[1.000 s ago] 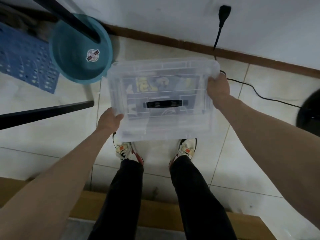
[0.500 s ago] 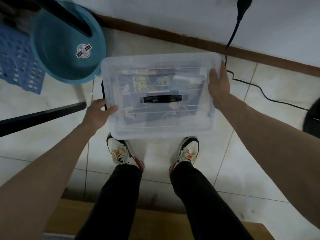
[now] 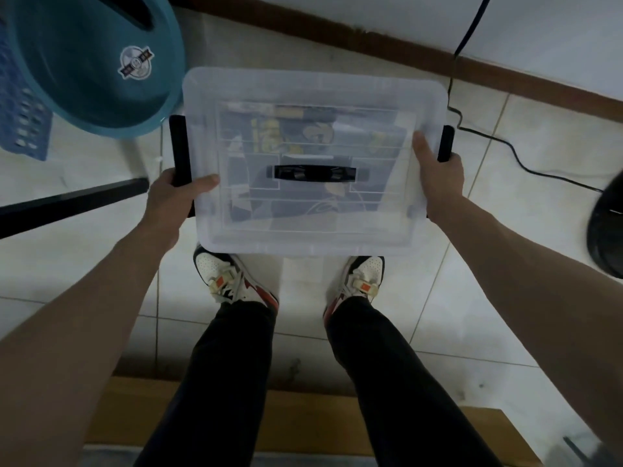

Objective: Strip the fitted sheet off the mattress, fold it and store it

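A clear plastic storage box [image 3: 313, 92] with its lid on stands on the tiled floor in front of my feet. Through the lid I see the folded sheet [image 3: 303, 200], dark blue with yellow print. A black handle sits in the lid's middle. My left hand [image 3: 175, 197] grips the black latch [image 3: 178, 143] on the box's left side, thumb on the lid. My right hand [image 3: 438, 176] grips the black latch [image 3: 446, 139] on the right side, thumb on the lid.
A teal plastic basin [image 3: 84, 62] leans at the upper left, touching the box's corner, beside a blue perforated basket [image 3: 20, 123]. A black bar [image 3: 67, 203] crosses the left. A black cable [image 3: 488, 139] runs along the floor to a black round object [image 3: 606, 224]. A wooden bed edge [image 3: 303, 419] is behind my legs.
Both hands shifted from the lid's edges onto the black side latches, which now stand out from the box. The view moved closer over the box.
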